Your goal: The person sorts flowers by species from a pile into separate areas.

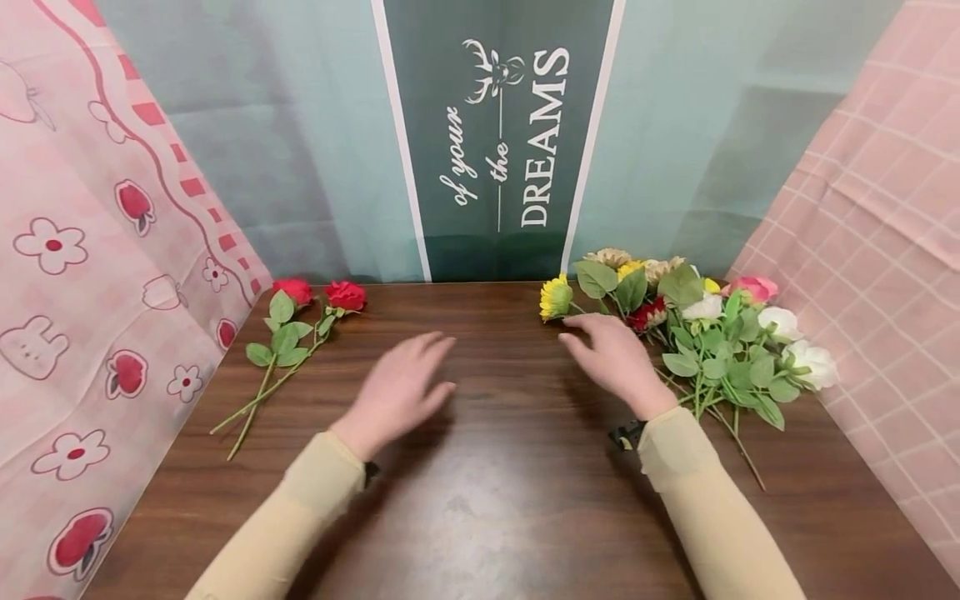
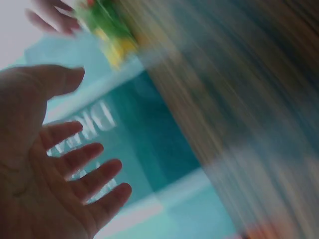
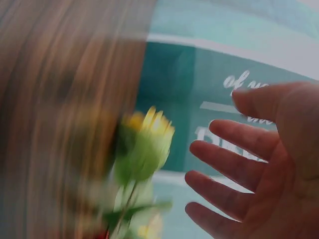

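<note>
Both hands hover over the dark wooden table [image 1: 495,500] with fingers spread and nothing in them. My left hand [image 1: 401,383] is near the table's middle; in the left wrist view its open palm [image 2: 55,174] fills the lower left. My right hand [image 1: 611,354] is just left of a pile of artificial flowers [image 1: 712,342], close to a yellow sunflower [image 1: 556,297]. The right wrist view shows the open right hand [image 3: 249,164] beside a blurred yellow flower [image 3: 144,144]. Two red roses [image 1: 322,296] with long stems lie at the table's far left.
A green banner [image 1: 502,133] reading "DREAMS" hangs behind the table. Pink patterned cloth [image 1: 82,275] walls the left side and pink checked cloth [image 1: 885,250] the right. Both wrist views are smeared by motion.
</note>
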The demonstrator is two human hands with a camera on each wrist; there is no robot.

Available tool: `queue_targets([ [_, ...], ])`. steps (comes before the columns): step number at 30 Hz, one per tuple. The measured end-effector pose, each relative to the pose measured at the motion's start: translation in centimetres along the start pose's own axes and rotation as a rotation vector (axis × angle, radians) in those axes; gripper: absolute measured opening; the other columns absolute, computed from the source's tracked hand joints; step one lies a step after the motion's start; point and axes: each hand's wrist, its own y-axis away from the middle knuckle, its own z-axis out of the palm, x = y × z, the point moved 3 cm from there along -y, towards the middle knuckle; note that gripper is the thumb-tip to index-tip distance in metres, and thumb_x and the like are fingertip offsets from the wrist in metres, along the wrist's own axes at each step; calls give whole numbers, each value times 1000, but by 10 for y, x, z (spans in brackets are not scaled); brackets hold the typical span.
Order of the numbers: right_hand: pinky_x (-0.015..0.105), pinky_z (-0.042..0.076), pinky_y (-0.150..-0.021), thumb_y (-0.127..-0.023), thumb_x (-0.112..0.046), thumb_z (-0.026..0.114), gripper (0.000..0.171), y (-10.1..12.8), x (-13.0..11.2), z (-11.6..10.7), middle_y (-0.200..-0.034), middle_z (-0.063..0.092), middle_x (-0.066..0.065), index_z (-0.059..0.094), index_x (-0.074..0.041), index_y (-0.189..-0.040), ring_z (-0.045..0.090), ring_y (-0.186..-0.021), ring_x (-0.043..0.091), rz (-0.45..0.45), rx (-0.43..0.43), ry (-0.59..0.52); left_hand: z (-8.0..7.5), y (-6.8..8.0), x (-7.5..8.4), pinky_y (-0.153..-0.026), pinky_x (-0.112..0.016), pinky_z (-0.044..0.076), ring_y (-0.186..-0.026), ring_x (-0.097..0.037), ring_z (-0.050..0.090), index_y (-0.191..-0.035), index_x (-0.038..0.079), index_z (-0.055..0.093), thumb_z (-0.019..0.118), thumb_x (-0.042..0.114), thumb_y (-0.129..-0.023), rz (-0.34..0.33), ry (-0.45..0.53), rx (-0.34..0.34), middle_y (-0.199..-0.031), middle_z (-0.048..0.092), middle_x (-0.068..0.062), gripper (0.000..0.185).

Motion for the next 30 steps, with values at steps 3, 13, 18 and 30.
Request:
queue_targets([
  [3,62,46,-97,-104,-26,58,32,8,33,-17,-126,67,21,69,-4,-126,61,-115,43,74,24,4,15,-18,47,-118,-50,32,-140,-33,45,-154,10,45,70,40,-96,136,8,-48,-155,45,-15,70],
  [13,40,41,-53,-102,-30,56,35,44,147,-84,-65,53,7,57,-6,-76,50,-59,25,346,-48,81,49,-51,153,-124,-45,16,-149,-25,33,-159,18,37,62,49,-99,442,-23,-156,-163,36,-7,72],
  [18,35,37,-51,-99,-40,60,44,51,168,-88,-59,41,-3,45,-17,-64,42,-54,18,420,-165,69,62,-56,180,-123,-44,20,-148,-23,33,-160,21,36,61,51,-100,486,-41,-161,-163,36,-5,72],
  [30,35,44,-56,-94,-42,66,45,47,180,-74,-58,49,-4,52,-17,-59,48,-56,18,505,-210,-32,68,-52,187,-124,-43,19,-149,-22,33,-158,23,41,61,49,-100,475,13,-190,-163,36,-4,67],
])
